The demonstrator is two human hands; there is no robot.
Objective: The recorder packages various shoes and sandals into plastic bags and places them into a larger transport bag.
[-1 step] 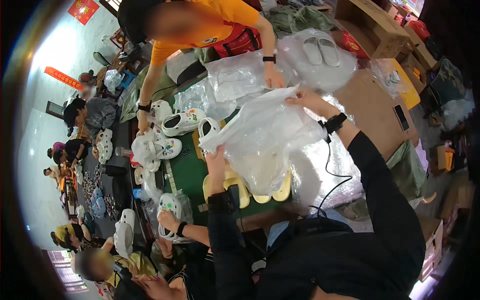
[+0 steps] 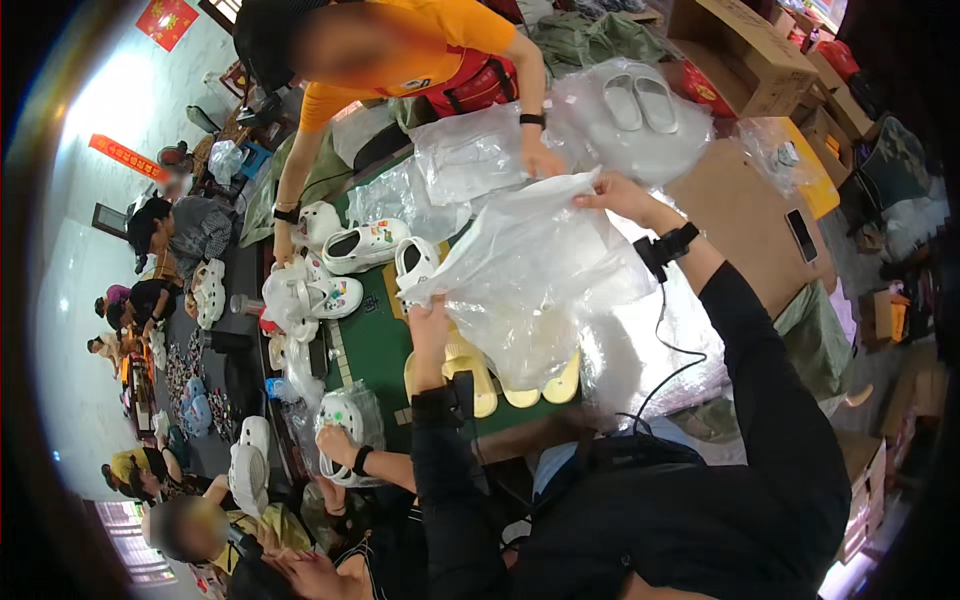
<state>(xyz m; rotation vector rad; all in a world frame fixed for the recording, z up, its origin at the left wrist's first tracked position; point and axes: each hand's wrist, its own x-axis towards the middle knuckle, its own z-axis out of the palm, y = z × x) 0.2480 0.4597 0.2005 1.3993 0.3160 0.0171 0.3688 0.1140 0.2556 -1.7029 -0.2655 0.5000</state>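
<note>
That clear plastic bag (image 2: 530, 270) hangs stretched over the green table (image 2: 375, 345), left hand (image 2: 428, 322) pinching its lower edge, right hand (image 2: 612, 195) gripping the top corner. It's thin and slippery, so a loose pinch could drop it onto the yellow slippers (image 2: 480, 385) underneath.

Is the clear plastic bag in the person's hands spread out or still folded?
Spread out. The left hand and right hand hold opposite edges of the clear plastic bag, stretched loose above the yellow slippers.
</note>
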